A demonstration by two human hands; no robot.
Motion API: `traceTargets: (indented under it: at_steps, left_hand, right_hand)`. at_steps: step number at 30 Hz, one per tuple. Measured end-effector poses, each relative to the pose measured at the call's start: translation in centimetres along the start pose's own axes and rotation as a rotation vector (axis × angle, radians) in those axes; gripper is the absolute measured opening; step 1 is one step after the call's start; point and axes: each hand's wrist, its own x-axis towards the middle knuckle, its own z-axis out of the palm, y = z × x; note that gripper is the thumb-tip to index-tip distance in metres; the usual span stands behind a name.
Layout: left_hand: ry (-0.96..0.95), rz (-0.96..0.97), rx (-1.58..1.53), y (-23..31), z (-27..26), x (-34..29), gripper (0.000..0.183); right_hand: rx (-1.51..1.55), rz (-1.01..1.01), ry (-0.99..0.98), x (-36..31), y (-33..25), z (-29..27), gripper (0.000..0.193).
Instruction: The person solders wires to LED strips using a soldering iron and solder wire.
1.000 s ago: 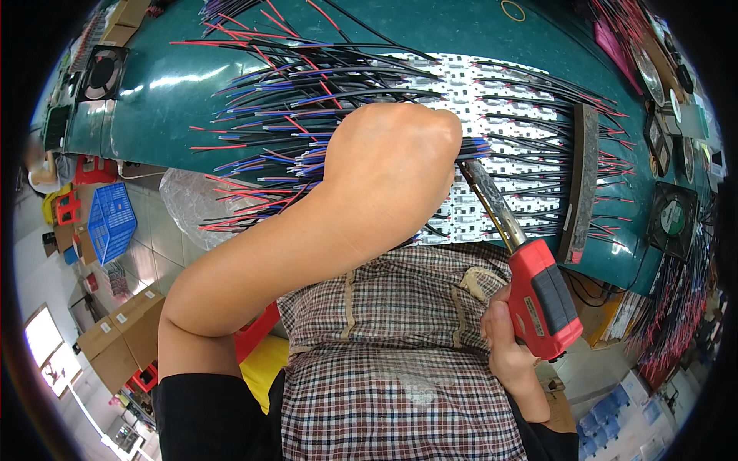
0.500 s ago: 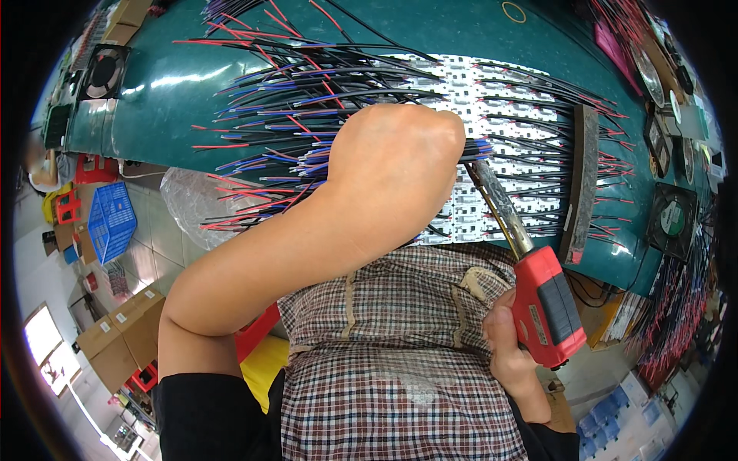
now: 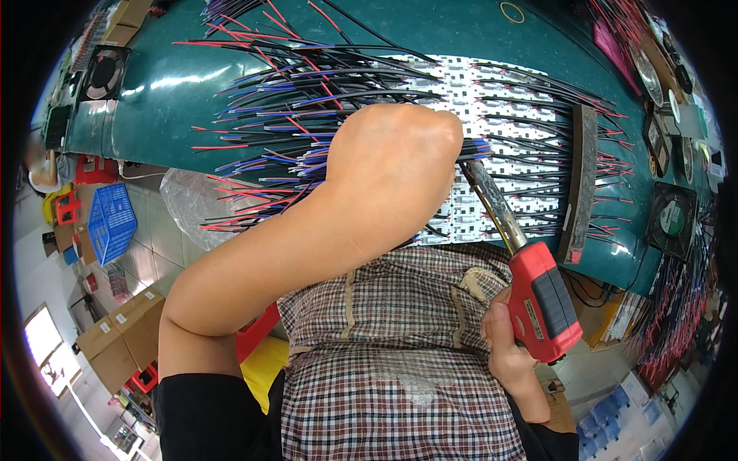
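Two brown cardboard boxes (image 3: 119, 338) sit on the floor below the blue plastic crate (image 3: 111, 223), left of my elbow.

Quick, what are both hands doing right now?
Left hand: closed in a fist over the wires; its hold cannot be told.
Right hand: gripping the red soldering tool.

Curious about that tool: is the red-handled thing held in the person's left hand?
No, the right hand grips the red-handled tool, while the left hand rests on the wires.
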Motion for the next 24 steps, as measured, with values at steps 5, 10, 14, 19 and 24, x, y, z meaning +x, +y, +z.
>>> traceTargets:
  at_steps: [5, 10, 14, 19, 24]
  left_hand:
    - [-0.003, -0.004, 0.0, 0.1, 0.0, 0.0, 0.021]
    - [-0.002, -0.009, 0.006, 0.1, 0.0, -0.1, 0.021]
    - [-0.002, -0.001, 0.004, 0.2, 0.0, 0.1, 0.021]
    - [0.011, 0.007, 0.013, -0.1, 0.1, 0.1, 0.021]
    - [0.019, 0.011, -0.004, -0.2, 0.0, 0.2, 0.019]
  right_hand:
    - [0.108, 0.012, 0.045, 0.3, -0.6, 0.8, 0.014]
    - [-0.038, -0.077, -0.013, 0.4, 0.1, 0.0, 0.016]
    - [0.055, -0.035, 0.03, -0.3, 0.1, 0.1, 0.02]
    - [-0.034, -0.198, 0.035, -0.1, 0.6, 0.5, 0.025]
    - [-0.042, -0.235, 0.047, 0.2, 0.5, 0.6, 0.02]
